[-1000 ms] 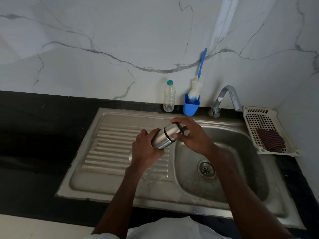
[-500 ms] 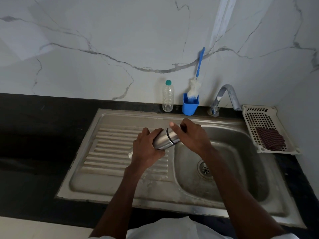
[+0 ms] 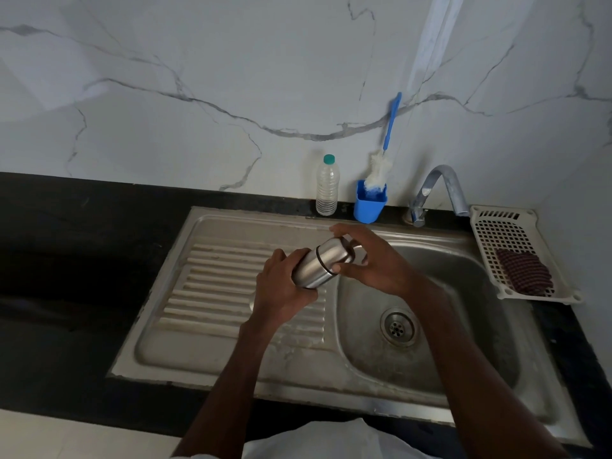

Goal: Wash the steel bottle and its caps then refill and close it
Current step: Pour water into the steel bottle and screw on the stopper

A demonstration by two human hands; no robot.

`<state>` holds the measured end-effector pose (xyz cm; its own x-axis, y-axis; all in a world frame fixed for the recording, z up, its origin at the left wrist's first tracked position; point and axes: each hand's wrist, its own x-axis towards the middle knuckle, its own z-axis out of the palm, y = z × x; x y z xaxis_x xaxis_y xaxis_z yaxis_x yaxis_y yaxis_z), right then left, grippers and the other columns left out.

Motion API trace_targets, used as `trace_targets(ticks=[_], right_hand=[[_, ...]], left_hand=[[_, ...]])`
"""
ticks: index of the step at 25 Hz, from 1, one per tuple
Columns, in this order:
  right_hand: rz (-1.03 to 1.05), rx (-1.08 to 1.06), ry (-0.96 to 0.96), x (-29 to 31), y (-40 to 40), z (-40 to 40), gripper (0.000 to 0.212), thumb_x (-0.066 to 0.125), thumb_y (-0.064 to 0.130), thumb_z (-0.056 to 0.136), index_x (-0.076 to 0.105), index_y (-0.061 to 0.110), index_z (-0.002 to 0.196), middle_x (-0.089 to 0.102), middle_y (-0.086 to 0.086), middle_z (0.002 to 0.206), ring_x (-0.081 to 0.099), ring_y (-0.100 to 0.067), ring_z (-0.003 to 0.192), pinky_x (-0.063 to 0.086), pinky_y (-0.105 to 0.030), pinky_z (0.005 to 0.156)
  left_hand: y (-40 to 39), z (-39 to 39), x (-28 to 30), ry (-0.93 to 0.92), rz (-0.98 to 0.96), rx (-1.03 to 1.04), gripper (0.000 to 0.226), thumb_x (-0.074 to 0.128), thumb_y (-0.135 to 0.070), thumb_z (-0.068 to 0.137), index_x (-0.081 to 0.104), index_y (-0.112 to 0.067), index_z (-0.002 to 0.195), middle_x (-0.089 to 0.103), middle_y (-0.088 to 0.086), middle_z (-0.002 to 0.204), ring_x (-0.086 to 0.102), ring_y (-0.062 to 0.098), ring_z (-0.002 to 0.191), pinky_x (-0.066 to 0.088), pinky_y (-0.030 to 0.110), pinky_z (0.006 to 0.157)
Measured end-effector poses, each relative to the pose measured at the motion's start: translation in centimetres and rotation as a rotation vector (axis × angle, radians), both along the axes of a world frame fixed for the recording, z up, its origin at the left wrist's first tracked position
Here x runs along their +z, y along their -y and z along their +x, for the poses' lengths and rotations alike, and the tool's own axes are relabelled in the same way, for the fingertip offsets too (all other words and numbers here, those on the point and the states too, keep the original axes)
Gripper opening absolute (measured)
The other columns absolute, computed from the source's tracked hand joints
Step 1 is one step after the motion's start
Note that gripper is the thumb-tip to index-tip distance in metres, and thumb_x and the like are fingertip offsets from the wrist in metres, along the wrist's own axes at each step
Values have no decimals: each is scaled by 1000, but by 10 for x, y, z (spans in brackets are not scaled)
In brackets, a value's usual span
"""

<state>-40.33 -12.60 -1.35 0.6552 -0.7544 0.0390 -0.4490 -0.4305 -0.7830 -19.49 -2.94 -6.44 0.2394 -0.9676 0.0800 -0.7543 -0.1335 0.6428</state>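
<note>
steel bottle (image 3: 319, 268) tilted over sink (image 3: 231, 226), capped | left hand (image 3: 281, 288) gripped its body | right hand (image 3: 371, 260) curled round cap end | blue cup (image 3: 369, 207) held brush (image 3: 381, 167) | basket (image 3: 490, 215) held scrubber (image 3: 525, 271)

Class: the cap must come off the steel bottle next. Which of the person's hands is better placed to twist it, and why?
The right hand. Its fingers already curl round the cap end of the steel bottle above the sink, while the left hand grips the body and can likely steady it.
</note>
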Motion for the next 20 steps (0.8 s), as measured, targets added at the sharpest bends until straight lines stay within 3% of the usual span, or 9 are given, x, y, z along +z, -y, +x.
trace_targets(ticks=[2,4,6,8,10,14,18,20], right_hand=[[-88,19,88,-4,-1,2,56,83,29,86,60,25,136,60,14,126,58,0,112,44,-9,88],[-115,-44,147,-10,-6,12,46,81,36,88,64,24,128,63,12,116,62,-5,106,47,-14,85],[-133,-233,110,-12,-14,26,37,73,53,87,64,26,111,64,12,100,63,-7,90,48,-21,75],[-172,-463,8,-14,-19,41,43,59,66,84,57,24,90,63,8,79,61,-11,73,48,-30,67],[-111,-616,-51,-7,-22,56,48,56,68,84,51,21,78,60,6,68,59,-14,67,45,-32,66],[118,-733,-96,4,-15,78,43,63,62,82,55,21,74,60,7,71,60,-19,75,40,-32,65],[281,-653,62,2,-16,105,72,45,98,71,64,30,86,72,7,83,69,-18,84,58,-41,83],[338,-655,99,-4,-15,117,75,39,101,69,63,32,86,74,6,85,73,-20,88,59,-50,89]], left_hand=[[-1,3,-2,-23,-8,10,84,85,-40,55,56,-41,135,48,-11,102,58,18,94,56,46,83],[-2,3,-3,-32,-23,10,85,85,-40,55,56,-41,135,48,-12,101,58,17,93,56,46,82],[-3,2,-2,0,-39,14,84,83,-41,56,56,-41,135,47,-11,102,56,18,95,55,48,83],[-2,2,-2,52,-41,23,83,81,-41,58,55,-41,137,46,-9,106,55,20,98,52,48,86],[-1,5,-1,112,-40,39,83,80,-39,60,53,-41,139,46,-7,110,54,23,101,48,45,88],[0,21,-1,184,-58,26,83,79,-38,61,52,-40,139,46,-4,110,54,23,102,45,42,87],[0,52,-3,50,-104,175,83,86,-34,61,54,-38,137,55,-4,111,62,23,97,53,39,85],[-1,76,-3,-118,-122,300,84,93,-28,62,55,-36,137,59,-6,115,62,16,96,53,35,84]])
